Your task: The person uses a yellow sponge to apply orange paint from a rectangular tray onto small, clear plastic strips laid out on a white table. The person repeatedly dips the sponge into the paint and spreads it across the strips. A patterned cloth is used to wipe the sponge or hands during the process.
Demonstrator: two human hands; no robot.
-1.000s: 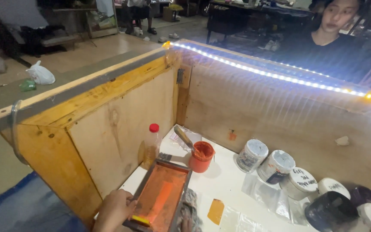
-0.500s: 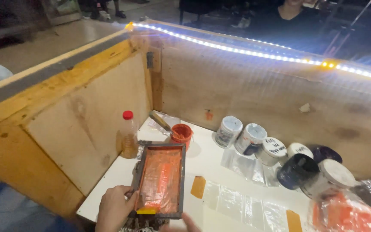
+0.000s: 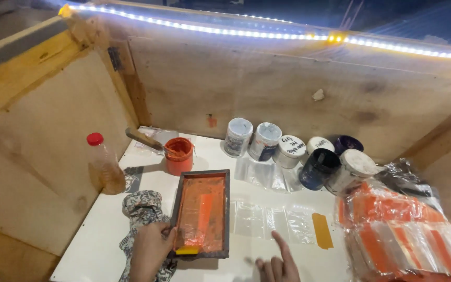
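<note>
Dark rectangular printing frame with orange-inked mesh [image 3: 202,213] lies flat on white bench [image 3: 95,245], centre | left hand [image 3: 150,249] grip clenched on its 9 o'clock rail | right hand [image 3: 279,263] released, forefinger extended | judged light, stiff, ink-slippery; best held by bare rails.

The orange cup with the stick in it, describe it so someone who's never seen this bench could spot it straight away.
On the white tabletop inside the wooden booth, look toward the back left, just beyond the far end of the dark-framed printing screen. There stands the orange cup, with a wooden stick leaning out to the left. Unlike the white-lidded jars to its right, it is open and orange.
</note>
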